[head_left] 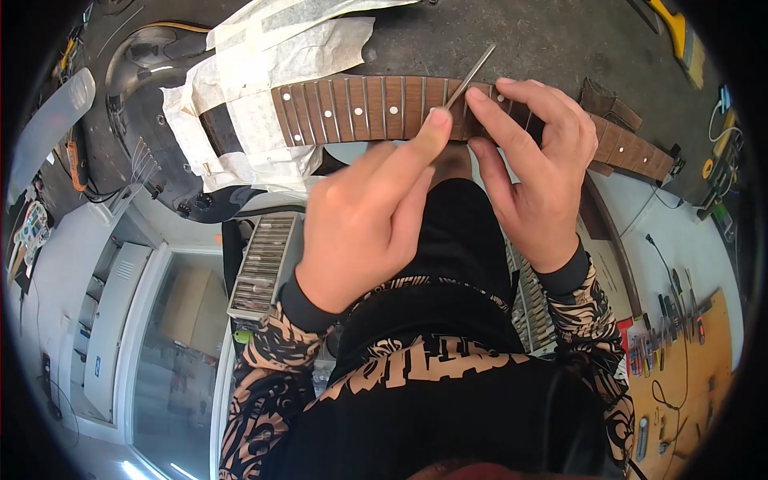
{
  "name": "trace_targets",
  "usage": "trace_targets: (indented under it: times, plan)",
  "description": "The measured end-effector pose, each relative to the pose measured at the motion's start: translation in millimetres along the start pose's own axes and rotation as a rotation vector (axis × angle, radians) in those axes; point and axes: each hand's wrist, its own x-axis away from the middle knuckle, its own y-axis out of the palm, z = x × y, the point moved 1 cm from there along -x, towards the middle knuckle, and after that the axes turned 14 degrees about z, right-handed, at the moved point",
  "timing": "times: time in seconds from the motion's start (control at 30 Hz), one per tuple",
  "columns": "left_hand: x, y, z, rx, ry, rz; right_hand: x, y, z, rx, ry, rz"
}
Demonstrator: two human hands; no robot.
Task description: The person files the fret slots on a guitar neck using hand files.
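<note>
An electric guitar lies across the bench, with its black body (pixel 132 88) at the left and its brown fretboard (pixel 376 108) running right. Masking tape (pixel 240 112) covers part of the body and the end of the fretboard. My left hand (pixel 368 212) is closed on a slim metal file (pixel 480 62), which slants over the frets. Part of the file is hidden in that hand. My right hand (pixel 540 156) grips the guitar neck, thumb at the near edge and fingers over the top. Its index fingertip is close to the file; whether they touch I cannot tell.
Below the bench, a box of narrow slotted items (pixel 268 260) stands at the left. Tools hang on a wooden board (pixel 680 384) at the lower right. A yellow-handled tool (pixel 672 28) lies at the top right, and an orange-handled tool (pixel 76 164) at the left.
</note>
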Motion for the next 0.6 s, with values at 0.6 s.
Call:
trace_targets:
  times: [0.6]
  plan:
    - [-9, 13, 8, -0.001, 0.067, 0.007, 7, -6, 14, -0.024, 0.020, 0.039]
